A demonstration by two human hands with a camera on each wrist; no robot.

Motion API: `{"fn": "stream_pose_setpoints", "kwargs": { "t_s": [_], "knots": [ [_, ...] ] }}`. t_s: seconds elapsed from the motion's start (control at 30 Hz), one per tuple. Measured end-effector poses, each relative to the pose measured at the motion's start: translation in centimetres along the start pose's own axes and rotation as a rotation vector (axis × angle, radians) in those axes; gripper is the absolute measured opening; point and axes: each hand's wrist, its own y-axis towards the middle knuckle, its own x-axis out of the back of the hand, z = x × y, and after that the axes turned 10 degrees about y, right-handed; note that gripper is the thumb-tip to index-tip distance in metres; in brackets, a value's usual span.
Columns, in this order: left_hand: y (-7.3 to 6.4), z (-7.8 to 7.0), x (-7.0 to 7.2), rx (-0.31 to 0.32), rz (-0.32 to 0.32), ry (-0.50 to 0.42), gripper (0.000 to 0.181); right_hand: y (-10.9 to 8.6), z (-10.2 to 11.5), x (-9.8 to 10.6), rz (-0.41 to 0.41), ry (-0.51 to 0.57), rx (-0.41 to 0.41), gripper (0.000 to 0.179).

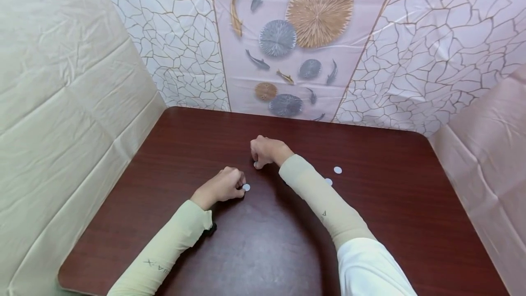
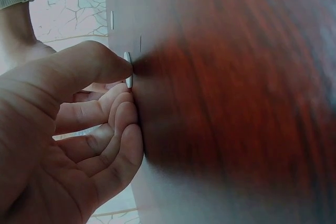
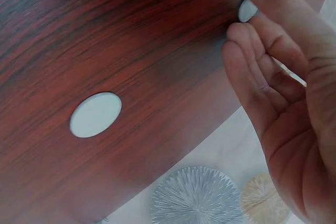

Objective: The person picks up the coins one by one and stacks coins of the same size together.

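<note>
Near the middle of the table, my left hand [image 1: 223, 185] pinches a small white disc [image 1: 246, 187] right at the tabletop. In the left wrist view the thumb and index finger grip this disc [image 2: 128, 70] by its edges, with the other fingers bent beside it. Farther forward and slightly right, my right hand [image 1: 266, 150] holds a second white disc [image 1: 255, 164]. The right wrist view has that disc [image 3: 247, 10] between thumb and index fingertip, low over the wood, partly covered by the fingers.
Two more white discs lie on the right: one [image 1: 338, 170] in full view, the other [image 1: 328, 181] partly behind my right sleeve. The dark red-brown table [image 1: 394, 204] has patterned cloth [image 1: 185, 35] hanging at its back and pale cloth [image 1: 61, 104] along its sides.
</note>
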Motion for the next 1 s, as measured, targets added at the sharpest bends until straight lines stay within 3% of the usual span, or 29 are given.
{"fn": "stream_pose_setpoints", "kwargs": {
  "t_s": [0.23,0.43,1.0],
  "knots": [
    [-0.2,-0.1,0.2,-0.012,-0.029,0.012,0.008,-0.1,-0.2,-0.5,-0.031,0.046,0.024,0.011],
    [-0.4,-0.2,0.0,-0.003,-0.017,-0.003,0.008,-0.3,-0.1,-1.3,-0.062,0.040,0.038,0.016],
    [-0.4,-0.2,-0.1,-0.009,-0.040,0.000,0.007,-2.1,-1.1,-2.3,-0.126,0.094,0.170,0.015]
  ]
}}
